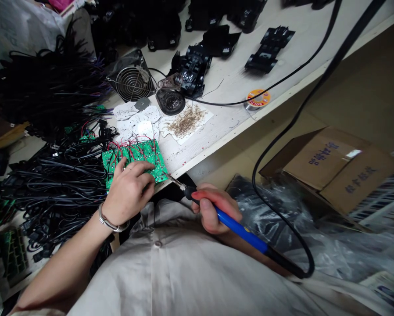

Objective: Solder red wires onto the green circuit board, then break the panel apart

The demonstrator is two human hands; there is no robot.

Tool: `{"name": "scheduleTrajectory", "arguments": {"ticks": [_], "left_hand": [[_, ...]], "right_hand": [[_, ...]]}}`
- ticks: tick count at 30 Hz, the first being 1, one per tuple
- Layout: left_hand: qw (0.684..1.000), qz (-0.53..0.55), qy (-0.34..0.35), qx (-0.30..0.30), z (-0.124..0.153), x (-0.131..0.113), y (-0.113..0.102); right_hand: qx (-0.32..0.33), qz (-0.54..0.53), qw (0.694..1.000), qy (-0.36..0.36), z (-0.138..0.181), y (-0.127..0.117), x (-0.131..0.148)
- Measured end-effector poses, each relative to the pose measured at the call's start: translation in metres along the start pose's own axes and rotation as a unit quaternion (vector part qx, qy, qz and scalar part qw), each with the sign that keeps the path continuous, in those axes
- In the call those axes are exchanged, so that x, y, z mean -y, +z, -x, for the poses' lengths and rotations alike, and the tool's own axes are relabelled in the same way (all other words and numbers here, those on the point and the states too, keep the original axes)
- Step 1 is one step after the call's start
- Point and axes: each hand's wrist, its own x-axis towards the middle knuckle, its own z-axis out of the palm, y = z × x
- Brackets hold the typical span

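My right hand [216, 208] is closed around the blue handle of a soldering iron [239, 230]. Its metal tip points left and reaches the near right corner of a green circuit board [137, 151]. Bent over that board, my left hand [131, 186] steadies it with curled fingers. Whether a wire is pinched under its fingertips I cannot tell. Thin red and black wires [126, 147] stick up from the board's far side. The iron's black cord [261, 175] loops up on the right.
Bundled black cables [59, 171] lie left of the board. Behind it are white cut pieces [131, 120], a fan [133, 81], a dark dish [170, 102], a crumb-covered sheet [187, 125] and black plastic housings [193, 68]. A solder spool [258, 98] sits near the edge. A cardboard box [342, 169] stands below, right.
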Motion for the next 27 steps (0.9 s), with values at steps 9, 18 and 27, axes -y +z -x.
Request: {"name": "scheduleTrajectory", "arguments": {"ticks": [9, 18, 27], "left_hand": [[1.0, 0.001, -0.015, 0.006, 0.0, -0.002, 0.0], [1.0, 0.005, -0.029, 0.008, -0.001, -0.003, 0.002], [0.999, 0.021, -0.038, -0.031, 0.024, 0.014, -0.061]], "right_hand": [[0.004, 0.015, 1.0, 0.014, -0.002, -0.001, 0.004], [0.01, 0.025, 0.999, 0.02, -0.002, -0.003, 0.007], [0.008, 0.018, 1.0, 0.01, -0.003, -0.004, -0.001]]}}
